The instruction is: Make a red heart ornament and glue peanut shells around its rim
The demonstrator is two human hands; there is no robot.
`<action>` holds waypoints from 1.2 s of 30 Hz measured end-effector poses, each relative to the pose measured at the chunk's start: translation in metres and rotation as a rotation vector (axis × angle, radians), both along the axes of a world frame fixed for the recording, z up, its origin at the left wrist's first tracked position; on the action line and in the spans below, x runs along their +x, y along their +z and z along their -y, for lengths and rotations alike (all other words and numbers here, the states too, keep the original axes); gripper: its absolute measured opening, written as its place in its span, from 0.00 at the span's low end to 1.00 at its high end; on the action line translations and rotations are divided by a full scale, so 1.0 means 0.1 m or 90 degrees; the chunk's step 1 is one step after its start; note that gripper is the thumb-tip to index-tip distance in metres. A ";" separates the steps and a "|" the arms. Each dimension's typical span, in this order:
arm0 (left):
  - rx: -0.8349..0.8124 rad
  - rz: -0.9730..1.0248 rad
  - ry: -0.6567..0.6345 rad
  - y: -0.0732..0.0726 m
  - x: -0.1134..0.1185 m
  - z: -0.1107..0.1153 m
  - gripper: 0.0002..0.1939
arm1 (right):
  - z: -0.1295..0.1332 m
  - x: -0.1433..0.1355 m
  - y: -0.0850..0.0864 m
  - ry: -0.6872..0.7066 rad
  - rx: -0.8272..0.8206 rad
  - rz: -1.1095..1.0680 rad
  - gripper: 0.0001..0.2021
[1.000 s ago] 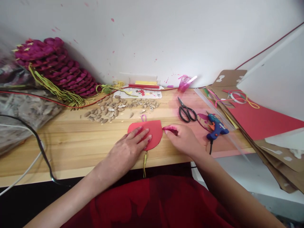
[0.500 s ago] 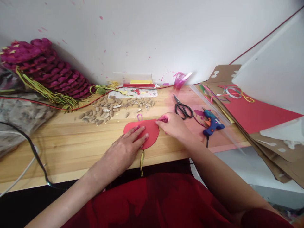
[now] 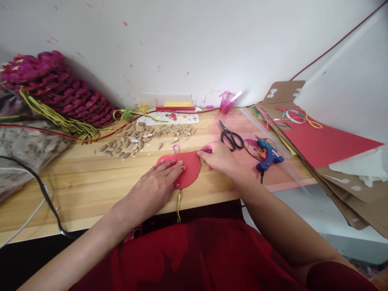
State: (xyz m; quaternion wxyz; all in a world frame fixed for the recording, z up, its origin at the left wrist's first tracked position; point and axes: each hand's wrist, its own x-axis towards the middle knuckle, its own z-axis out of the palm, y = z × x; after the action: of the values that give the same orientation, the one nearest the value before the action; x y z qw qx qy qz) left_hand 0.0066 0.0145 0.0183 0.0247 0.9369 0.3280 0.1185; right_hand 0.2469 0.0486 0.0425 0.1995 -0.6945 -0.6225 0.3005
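A rounded red paper piece (image 3: pixel 192 169) lies on the wooden table near its front edge. My left hand (image 3: pixel 159 178) rests flat across its left half, fingers stretched out. At the paper's upper right edge, the thumb and fingertips of my right hand (image 3: pixel 216 158) are pinched together on the rim. A small pink-purple loop (image 3: pixel 176 149) sticks out above the paper, and a yellow-green tassel (image 3: pixel 178 207) hangs from its lower side over the table edge. What lies beneath the paper is hidden.
Black-handled scissors (image 3: pixel 232 137) and a blue glue gun (image 3: pixel 268 155) lie to the right. Behind my hands are scattered peanut shells (image 3: pixel 133 141) and a pink cup (image 3: pixel 226 103). Purple stacked pieces (image 3: pixel 63 91) lean at left; red paper sheets (image 3: pixel 330 137) and cardboard (image 3: pixel 285 92) sit at right.
My left hand has slid slightly left and toward me on the red paper, its fingers closer together. My right hand keeps its pinch at the edge. The view has shifted a little.
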 end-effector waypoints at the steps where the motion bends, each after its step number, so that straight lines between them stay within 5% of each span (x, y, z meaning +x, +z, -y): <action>1: -0.007 0.009 0.004 0.00 -0.01 0.00 0.24 | 0.00 0.00 0.00 0.000 -0.001 -0.001 0.12; 15: -0.077 0.044 0.031 -0.06 0.01 0.04 0.24 | -0.01 -0.01 -0.01 0.014 0.044 0.040 0.08; 21: -0.074 0.027 0.083 -0.04 0.09 0.17 0.25 | 0.05 -0.06 -0.01 0.032 0.198 0.111 0.05; 24: -0.078 0.024 0.086 0.01 0.10 0.22 0.26 | 0.18 -0.22 0.04 0.106 0.287 0.098 0.08; 26: -0.079 0.026 0.090 0.02 0.11 0.24 0.25 | 0.29 -0.36 0.06 0.230 0.355 0.051 0.11; 29: -0.073 0.031 0.103 -0.02 0.13 0.25 0.22 | 0.45 -0.52 0.01 0.388 0.316 0.002 0.19; 36: -0.073 0.210 0.002 -0.08 -0.06 0.16 0.17 | 0.57 -0.52 -0.17 0.407 0.271 0.091 0.27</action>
State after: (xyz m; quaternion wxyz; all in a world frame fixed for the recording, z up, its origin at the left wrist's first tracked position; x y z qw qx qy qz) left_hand 0.0006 -0.0013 0.0107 0.1313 0.9013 0.3267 0.2521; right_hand 0.1945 -0.0079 0.0258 0.1911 -0.4276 -0.8684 0.1626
